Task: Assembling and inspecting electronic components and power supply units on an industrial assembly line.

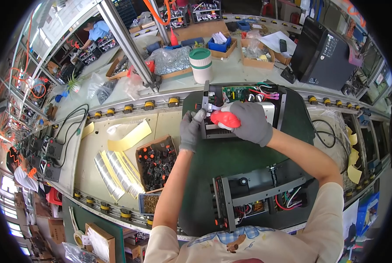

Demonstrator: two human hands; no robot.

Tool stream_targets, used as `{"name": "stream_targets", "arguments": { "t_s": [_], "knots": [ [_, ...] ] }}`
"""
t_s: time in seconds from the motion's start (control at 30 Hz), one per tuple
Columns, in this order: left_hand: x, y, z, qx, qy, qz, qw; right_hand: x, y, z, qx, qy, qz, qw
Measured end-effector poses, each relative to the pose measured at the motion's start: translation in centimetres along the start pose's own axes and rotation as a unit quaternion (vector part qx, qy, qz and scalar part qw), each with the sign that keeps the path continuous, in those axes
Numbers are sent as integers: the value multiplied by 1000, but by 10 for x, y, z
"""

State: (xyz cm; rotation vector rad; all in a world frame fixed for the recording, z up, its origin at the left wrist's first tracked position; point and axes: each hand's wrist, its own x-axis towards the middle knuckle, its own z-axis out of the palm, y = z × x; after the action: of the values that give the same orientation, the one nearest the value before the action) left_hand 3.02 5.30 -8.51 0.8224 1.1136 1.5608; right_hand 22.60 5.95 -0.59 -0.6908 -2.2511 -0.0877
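Resting on the far part of a dark green board, an open dark metal chassis is attended by both grey-gloved hands. A red handheld tool is gripped in the right hand, whose fingers are wrapped around it; the tool is held over the chassis's near left part. The left hand is placed at the chassis's left end panel, its fingers bent and drawn near the thumb; whether anything is pinched between them cannot be told. Inside the chassis, a green circuit board is seen along the far side.

On the near part of the green board, a second chassis is set, with coloured wires visible inside. To the left, black parts with orange tips are heaped in a carton, and small brass-coloured pieces are held in a blue tray just beside it. Silver strips are laid farther left. Beyond the rollers, a white cup with a green lid is stood on the table.
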Motion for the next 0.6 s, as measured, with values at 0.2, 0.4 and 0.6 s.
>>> {"name": "stream_targets", "arguments": {
  "t_s": [0.2,0.4,0.6],
  "knots": [
    [-3,10,3,65,-4,-9,998,-5,3,1,-19,-10,-5,1000],
    [-2,4,-3,83,-11,-15,996,1,-16,-34,38,57,27,997],
    [1,1,-7,70,-6,-6,998,-1,-25,-34,43,72,28,996]
  ]
}}
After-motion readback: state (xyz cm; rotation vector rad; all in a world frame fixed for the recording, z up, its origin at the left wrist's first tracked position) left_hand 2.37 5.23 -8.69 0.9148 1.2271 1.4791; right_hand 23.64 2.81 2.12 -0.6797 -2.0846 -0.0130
